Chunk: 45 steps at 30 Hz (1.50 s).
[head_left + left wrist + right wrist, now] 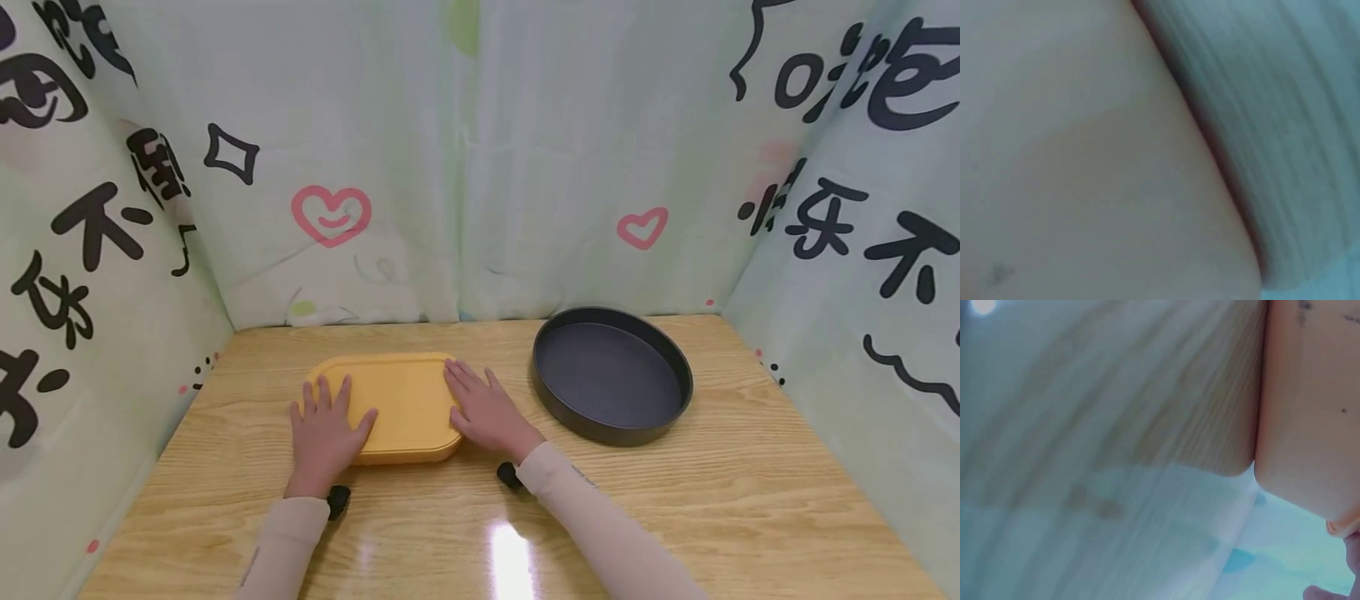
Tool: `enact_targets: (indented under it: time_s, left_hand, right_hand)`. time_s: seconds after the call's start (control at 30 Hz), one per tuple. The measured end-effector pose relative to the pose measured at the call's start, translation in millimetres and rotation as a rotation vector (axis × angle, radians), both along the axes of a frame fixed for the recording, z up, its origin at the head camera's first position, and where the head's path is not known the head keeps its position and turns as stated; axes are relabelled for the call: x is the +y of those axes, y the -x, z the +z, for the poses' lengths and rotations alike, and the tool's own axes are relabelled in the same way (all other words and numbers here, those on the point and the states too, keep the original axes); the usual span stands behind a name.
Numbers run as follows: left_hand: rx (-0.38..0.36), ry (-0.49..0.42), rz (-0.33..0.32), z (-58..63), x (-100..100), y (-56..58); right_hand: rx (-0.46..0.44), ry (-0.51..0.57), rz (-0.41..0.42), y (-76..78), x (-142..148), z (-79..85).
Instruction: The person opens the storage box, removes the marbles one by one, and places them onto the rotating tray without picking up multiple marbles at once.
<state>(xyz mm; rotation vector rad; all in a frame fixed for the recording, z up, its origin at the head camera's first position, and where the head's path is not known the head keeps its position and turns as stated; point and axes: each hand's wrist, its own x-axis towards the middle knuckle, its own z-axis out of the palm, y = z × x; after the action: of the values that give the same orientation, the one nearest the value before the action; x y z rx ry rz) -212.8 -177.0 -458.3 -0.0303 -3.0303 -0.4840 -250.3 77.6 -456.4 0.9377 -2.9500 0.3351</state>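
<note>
A yellow rectangular container (405, 404) with rounded corners and a lid lies flat on the wooden table. My left hand (324, 437) rests on its left end, fingers spread and the thumb pointing in over the lid. At the right end is my right hand (491, 417), its straight fingers along the lid's edge and the thumb by the near right corner. Close up and blurred, the container's wall (1097, 175) fills much of the left wrist view. In the right wrist view the wall (1310, 412) stands on the table, with fingertips (1352, 556) by its rim.
A round dark pan (611, 375) with a raised rim stands to the right of the container, near the table's back edge. Pale printed curtains (525, 167) enclose the wooden table (675, 508) at the back and both sides.
</note>
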Motion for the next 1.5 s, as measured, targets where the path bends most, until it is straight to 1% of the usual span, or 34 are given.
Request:
enact_targets:
  time_s: [0.07, 0.13, 0.2, 0.37, 0.43, 0.47, 0.53, 0.63, 0.73, 0.8, 0.9, 0.97, 1.03, 1.13, 1.23, 1.3, 1.37, 1.5]
  left_hand:
    - [-0.001, -0.008, -0.026, 0.5, -0.5, 0.8]
    - [0.001, -0.016, -0.07, 0.1, -3.8, 1.9]
    - [0.011, -0.014, -0.133, -0.2, -9.2, 3.5]
    - [0.057, -0.004, -0.318, -1.1, -25.9, 8.7]
    - [0.077, -0.011, -0.365, -1.9, -29.6, 8.1]
    - [0.088, -0.014, -0.376, -2.5, -30.4, 7.1]
    - [0.115, -0.017, -0.383, -3.8, -29.1, 4.2]
    - [0.158, -0.02, -0.366, -4.9, -22.7, -1.1]
    - [0.177, 0.001, -0.344, -3.4, -16.2, -5.6]
    - [0.169, 0.034, -0.339, -1.2, -13.7, -6.3]
    - [0.168, 0.08, -0.346, 4.4, -14.6, -0.6]
    - [0.159, 0.103, -0.362, 9.4, -17.6, 8.5]
    - [0.133, 0.125, -0.386, 14.2, -21.5, 20.1]
    - [0.067, 0.153, -0.43, 19.2, -26.4, 34.7]
    - [0.038, 0.161, -0.458, 19.8, -28.9, 40.9]
    - [0.049, 0.144, -0.457, 18.5, -29.0, 40.1]
    - [0.078, 0.129, -0.448, 16.3, -28.3, 36.9]
    - [0.131, 0.11, -0.404, 11.0, -26.0, 25.7]
  right_hand:
    - [0.001, -0.004, 0.005, 1.1, 3.2, 0.4]
    - [0.001, 0.009, 0.016, 2.5, 6.8, 0.6]
    - [0.001, 0.022, 0.026, 4.4, 10.9, 1.0]
    - [-0.002, 0.032, 0.037, 11.6, 22.7, 0.7]
    - [-0.009, 0.03, 0.035, 13.3, 26.2, 1.0]
    - [-0.01, 0.022, 0.031, 13.6, 27.1, 1.5]
    - [-0.008, 0.011, 0.016, 12.3, 27.2, 3.7]
    - [0.033, -0.007, -0.02, 5.3, 21.2, 8.0]
    - [0.094, -0.03, -0.048, -8.3, 7.9, 11.1]
    - [0.118, -0.048, -0.046, -19.5, -3.4, 10.9]
    - [0.132, -0.08, -0.008, -37.7, -20.8, 10.2]
    - [0.146, -0.116, 0.029, -47.2, -31.4, 8.3]
    - [0.171, -0.152, 0.062, -53.3, -39.8, 7.3]
    - [0.223, -0.207, 0.094, -56.4, -46.1, 4.9]
    - [0.242, -0.245, 0.116, -54.9, -44.5, 4.5]
    - [0.232, -0.26, 0.122, -53.0, -40.6, 4.7]
    - [0.204, -0.255, 0.122, -50.9, -34.6, 6.4]
    - [0.139, -0.196, 0.112, -44.2, -18.7, 10.0]
